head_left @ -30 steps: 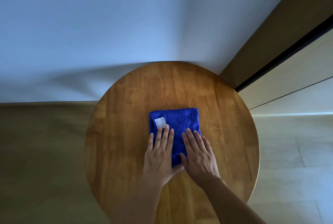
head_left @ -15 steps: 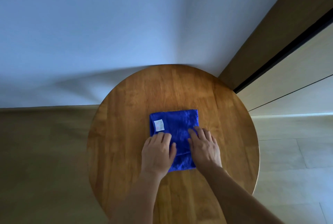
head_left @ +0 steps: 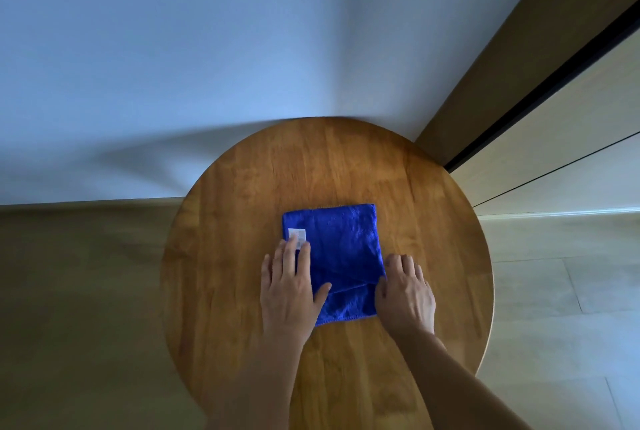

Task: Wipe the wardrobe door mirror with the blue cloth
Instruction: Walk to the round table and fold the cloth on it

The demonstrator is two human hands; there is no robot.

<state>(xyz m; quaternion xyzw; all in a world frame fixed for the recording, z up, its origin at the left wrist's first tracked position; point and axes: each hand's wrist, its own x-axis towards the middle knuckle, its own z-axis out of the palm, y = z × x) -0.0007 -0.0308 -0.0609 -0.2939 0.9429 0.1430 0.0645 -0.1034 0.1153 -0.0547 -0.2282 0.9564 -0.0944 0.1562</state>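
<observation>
Blue cloth [head_left: 343,249] is plush, matt fabric; round table [head_left: 346,166] is smooth, lightly glossy wood.

This looks like a room in a home. A small round wooden table [head_left: 346,170] stands against a plain pale wall [head_left: 242,48]. Right of the table rises a tan panel with a dark vertical gap [head_left: 540,90], like a wardrobe's sliding door. Pale plank flooring [head_left: 554,291] lies right of the table.

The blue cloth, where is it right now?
In the head view the blue cloth lies folded flat near the middle of the round wooden table, between the left hand on its left edge and the right hand at its right edge.
</observation>
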